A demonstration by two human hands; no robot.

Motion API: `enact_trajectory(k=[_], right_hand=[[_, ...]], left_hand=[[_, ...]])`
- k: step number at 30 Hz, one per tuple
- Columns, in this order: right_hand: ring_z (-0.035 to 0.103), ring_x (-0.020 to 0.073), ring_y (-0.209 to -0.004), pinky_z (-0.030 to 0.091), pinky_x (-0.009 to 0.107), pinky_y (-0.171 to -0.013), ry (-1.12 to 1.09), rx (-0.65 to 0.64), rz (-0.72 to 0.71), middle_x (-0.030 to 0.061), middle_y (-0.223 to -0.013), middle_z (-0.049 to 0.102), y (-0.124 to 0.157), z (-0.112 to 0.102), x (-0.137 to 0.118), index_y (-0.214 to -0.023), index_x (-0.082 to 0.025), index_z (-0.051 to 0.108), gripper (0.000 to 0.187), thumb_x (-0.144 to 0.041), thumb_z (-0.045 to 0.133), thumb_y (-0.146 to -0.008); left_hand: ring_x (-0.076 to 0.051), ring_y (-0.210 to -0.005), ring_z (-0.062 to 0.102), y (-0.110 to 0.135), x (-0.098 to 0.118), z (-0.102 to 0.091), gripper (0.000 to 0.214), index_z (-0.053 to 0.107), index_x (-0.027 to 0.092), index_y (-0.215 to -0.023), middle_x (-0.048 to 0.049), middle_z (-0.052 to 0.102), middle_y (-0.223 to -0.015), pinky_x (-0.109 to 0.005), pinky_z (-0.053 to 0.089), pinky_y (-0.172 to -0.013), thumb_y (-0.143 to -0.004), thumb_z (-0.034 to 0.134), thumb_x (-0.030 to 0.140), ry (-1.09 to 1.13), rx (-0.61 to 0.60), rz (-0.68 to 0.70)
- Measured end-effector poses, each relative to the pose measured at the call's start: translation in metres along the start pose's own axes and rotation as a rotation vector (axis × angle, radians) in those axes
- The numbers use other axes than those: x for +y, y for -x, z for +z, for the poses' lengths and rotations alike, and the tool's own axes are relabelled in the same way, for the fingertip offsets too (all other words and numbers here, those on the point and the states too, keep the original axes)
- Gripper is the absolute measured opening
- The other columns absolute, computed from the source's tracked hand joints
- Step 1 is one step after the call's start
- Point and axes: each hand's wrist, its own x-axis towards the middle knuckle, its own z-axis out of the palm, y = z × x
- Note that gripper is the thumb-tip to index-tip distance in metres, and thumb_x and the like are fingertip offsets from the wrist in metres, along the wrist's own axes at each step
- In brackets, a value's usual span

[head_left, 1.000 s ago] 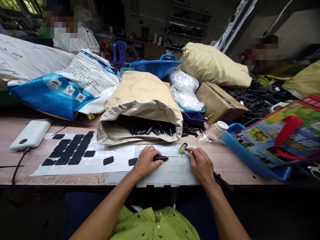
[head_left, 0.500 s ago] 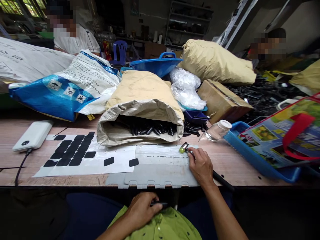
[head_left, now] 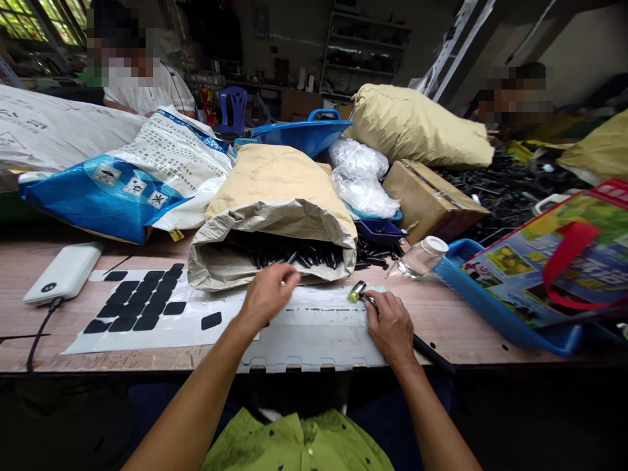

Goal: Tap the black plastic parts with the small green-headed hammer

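My right hand (head_left: 391, 327) is closed around a small hammer (head_left: 357, 292). Its metal head has a yellow-green face, and its black handle runs out behind the hand towards the table's front edge. My left hand (head_left: 269, 291) is at the mouth of a tan paper sack (head_left: 275, 170), fingers curled together. Whatever those fingers may pinch is too small to make out. Several black slender parts (head_left: 314, 255) lie inside the sack. Below both hands is a grey sheet (head_left: 314, 343). White paper (head_left: 191, 333) with rows of black rounded pads (head_left: 142, 301) lies to the left.
A white power bank (head_left: 66, 271) with a cable lies at left. A clear jar (head_left: 424, 256) stands near a blue tray (head_left: 500, 314) bearing a printed bag (head_left: 520, 252). Behind are a blue-white sack (head_left: 161, 170), a cardboard box (head_left: 432, 199) and two people.
My left hand has risen from my lap, where it held a black piece, to the sack's mouth. My right hand keeps the hammer in nearly the same place.
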Motion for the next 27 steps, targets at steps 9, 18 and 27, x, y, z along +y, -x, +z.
enact_trajectory(k=[9, 18, 27], right_hand=[[0.055, 0.0227, -0.093, 0.041, 0.034, -0.084, -0.018, -0.006, 0.016, 0.0058, -0.1, 0.067, -0.001, -0.001, -0.001, -0.114, -0.022, 0.067, 0.023, -0.026, 0.053, -0.097], [0.054, 0.0232, -0.094, 0.041, 0.035, -0.085, -0.018, 0.007, 0.016, 0.0064, -0.099, 0.066, 0.0, 0.001, -0.002, -0.113, -0.022, 0.067, 0.023, -0.026, 0.052, -0.097], [0.054, 0.0235, -0.092, 0.04, 0.035, -0.082, -0.021, 0.021, 0.012, 0.0078, -0.097, 0.066, 0.0, 0.002, -0.002, -0.112, -0.022, 0.067, 0.024, -0.026, 0.05, -0.096]], left_hand=[[-0.03, -0.104, 0.069, -0.076, -0.025, -0.002, 0.027, 0.079, 0.025, -0.104, -0.0119, 0.076, -0.109, -0.035, 0.051, -0.083, -0.08, 0.07, 0.029, -0.504, -0.037, -0.339], [-0.026, -0.1, 0.064, -0.031, -0.019, -0.019, 0.021, 0.073, 0.023, -0.1, -0.007, 0.073, -0.103, -0.037, 0.049, -0.084, -0.088, 0.069, 0.039, -0.347, 0.319, -0.133], [-0.024, -0.096, 0.059, 0.032, -0.016, 0.059, 0.009, 0.07, 0.024, -0.092, -0.0023, 0.071, -0.095, -0.036, 0.042, -0.085, -0.085, 0.074, 0.026, -0.081, -0.083, 0.22]])
